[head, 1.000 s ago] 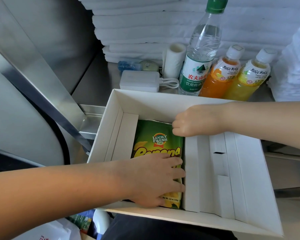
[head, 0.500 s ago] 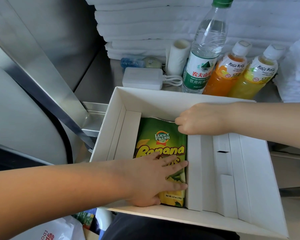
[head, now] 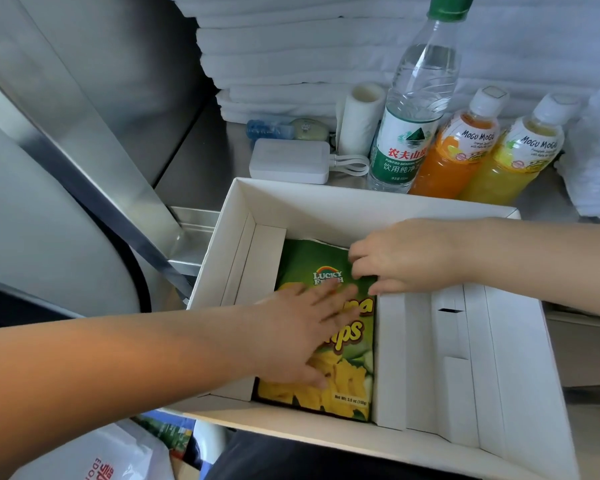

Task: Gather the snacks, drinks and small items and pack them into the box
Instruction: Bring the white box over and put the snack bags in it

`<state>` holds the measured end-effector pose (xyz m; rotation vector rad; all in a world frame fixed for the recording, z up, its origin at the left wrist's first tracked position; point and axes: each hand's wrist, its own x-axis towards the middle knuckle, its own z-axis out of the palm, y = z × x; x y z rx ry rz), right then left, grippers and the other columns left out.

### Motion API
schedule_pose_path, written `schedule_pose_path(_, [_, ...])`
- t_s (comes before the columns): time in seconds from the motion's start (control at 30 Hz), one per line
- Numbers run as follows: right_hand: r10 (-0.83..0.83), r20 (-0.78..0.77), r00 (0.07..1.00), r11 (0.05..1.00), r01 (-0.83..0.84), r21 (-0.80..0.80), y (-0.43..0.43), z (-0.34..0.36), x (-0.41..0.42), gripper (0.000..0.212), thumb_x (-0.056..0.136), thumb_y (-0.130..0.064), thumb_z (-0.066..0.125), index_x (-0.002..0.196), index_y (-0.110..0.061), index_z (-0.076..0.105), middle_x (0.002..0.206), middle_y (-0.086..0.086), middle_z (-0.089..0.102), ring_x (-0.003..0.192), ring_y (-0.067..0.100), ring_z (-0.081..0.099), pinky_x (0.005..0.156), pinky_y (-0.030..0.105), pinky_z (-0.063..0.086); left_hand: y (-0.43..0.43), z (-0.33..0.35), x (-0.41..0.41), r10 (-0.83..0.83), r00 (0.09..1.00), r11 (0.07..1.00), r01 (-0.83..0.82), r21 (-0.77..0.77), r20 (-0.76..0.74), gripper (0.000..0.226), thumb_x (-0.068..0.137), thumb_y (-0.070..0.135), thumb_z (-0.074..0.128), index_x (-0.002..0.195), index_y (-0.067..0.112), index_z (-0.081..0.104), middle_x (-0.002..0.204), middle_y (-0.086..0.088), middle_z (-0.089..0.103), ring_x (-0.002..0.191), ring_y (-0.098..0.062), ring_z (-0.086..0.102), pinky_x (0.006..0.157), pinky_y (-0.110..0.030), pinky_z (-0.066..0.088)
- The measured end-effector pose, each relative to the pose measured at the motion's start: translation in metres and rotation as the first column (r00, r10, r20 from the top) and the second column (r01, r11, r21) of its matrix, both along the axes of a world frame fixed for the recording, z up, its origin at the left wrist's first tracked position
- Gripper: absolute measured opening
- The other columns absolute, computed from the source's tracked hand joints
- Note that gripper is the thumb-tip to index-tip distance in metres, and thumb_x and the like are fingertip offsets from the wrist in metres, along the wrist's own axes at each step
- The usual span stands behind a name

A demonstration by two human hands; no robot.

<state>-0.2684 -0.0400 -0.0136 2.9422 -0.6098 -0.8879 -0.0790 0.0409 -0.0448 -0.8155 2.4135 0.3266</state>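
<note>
A person's left hand (head: pixel 302 334) lies flat on a bag of banana chips (head: pixel 347 386) inside a white cardboard box (head: pixel 361 206), as I watch through the head camera from my remote station. The fingers (head: pixel 340 296) are straight and slightly spread, and they press on the middle of the bag. The right hand (head: pixel 406 258) reaches in from the other side. Its fingers (head: pixel 361 268) are bent, with the tips on the bag's upper right corner. I cannot tell whether they pinch the edge or only press it.

The bag lies face up on the floor of the box, in the compartment left of a white cardboard divider (head: pixel 390 358). It is green at the top with a "Lucky Fresh" logo. Yellow lettering crosses the middle, partly covered by the left hand, and yellow chips are pictured at the bottom.

Behind the box, on a steel counter (head: pixel 201 157), stand 3 drinks in a row. I see 1 clear water bottle (head: pixel 413 116) with a green cap, 1 orange Mogu Mogu bottle (head: pixel 454 154) and 1 yellow Mogu Mogu bottle (head: pixel 516 161). To their left are a white paper roll (head: pixel 359 119) standing upright, a white power bank (head: pixel 290 161) with a looped cable, and a small blue bottle (head: pixel 267 129) lying on its side. Folded white towels (head: pixel 291 46) are stacked behind them.
</note>
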Motion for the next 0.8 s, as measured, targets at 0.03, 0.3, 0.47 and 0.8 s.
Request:
schedule_pose_path(0.03, [-0.022, 0.008, 1.000, 0.999, 0.022, 0.035, 0.001, 0.000, 0.001, 0.042, 0.097, -0.045, 0.038, 0.132, -0.023, 0.044, 0.133, 0.000, 0.043, 0.118, 0.018, 0.047, 0.093, 0.034, 0.041, -0.001, 0.001, 0.002, 0.066, 0.997, 0.998, -0.065, -0.023, 0.031, 0.095, 0.085, 0.067, 0.041, 0.143, 0.030, -0.025, 0.147, -0.002, -0.036, 0.137, -0.026, -0.029, 0.114, -0.046, -0.004])
schedule_pose_path(0.3, [-0.256, -0.112, 0.960, 0.956, 0.269, 0.115, 0.033, -0.025, 0.004, 0.082, 0.094, -0.061, 0.027, 0.147, -0.020, -0.019, 0.155, 0.018, -0.016, 0.145, 0.031, -0.008, 0.119, 0.039, 0.003, 0.001, -0.004, -0.012, 0.173, 0.953, 0.978, -0.137, -0.156, 0.250, 0.115, 0.076, 0.081, 0.033, 0.126, 0.009, -0.041, 0.143, -0.025, -0.036, 0.135, -0.043, -0.026, 0.112, -0.052, -0.009])
schedule_pose_path(0.47, [-0.320, -0.107, 0.941, 0.947, 0.318, -0.034, 0.049, -0.044, 0.016, 0.091, 0.093, -0.062, 0.029, 0.144, -0.009, -0.025, 0.152, 0.020, -0.025, 0.142, 0.034, -0.018, 0.116, 0.041, -0.007, -0.001, -0.015, -0.024, 0.222, 0.925, 0.972, -0.184, -0.145, 0.310, 0.124, 0.072, 0.081, 0.041, 0.123, 0.003, -0.042, 0.141, -0.027, -0.038, 0.133, -0.047, -0.026, 0.112, -0.054, 0.000])
schedule_pose_path(0.8, [-0.266, -0.098, 0.959, 0.963, 0.269, 0.020, 0.026, -0.039, 0.013, 0.089, 0.093, -0.055, 0.039, 0.148, -0.003, -0.009, 0.156, 0.018, -0.010, 0.145, 0.029, 0.001, 0.116, 0.040, 0.019, -0.017, -0.003, -0.016, 0.200, 0.934, 0.974, -0.157, -0.163, 0.297, 0.136, 0.064, 0.084, 0.047, 0.135, 0.000, -0.033, 0.145, -0.027, -0.031, 0.137, -0.044, -0.020, 0.114, -0.049, -0.004])
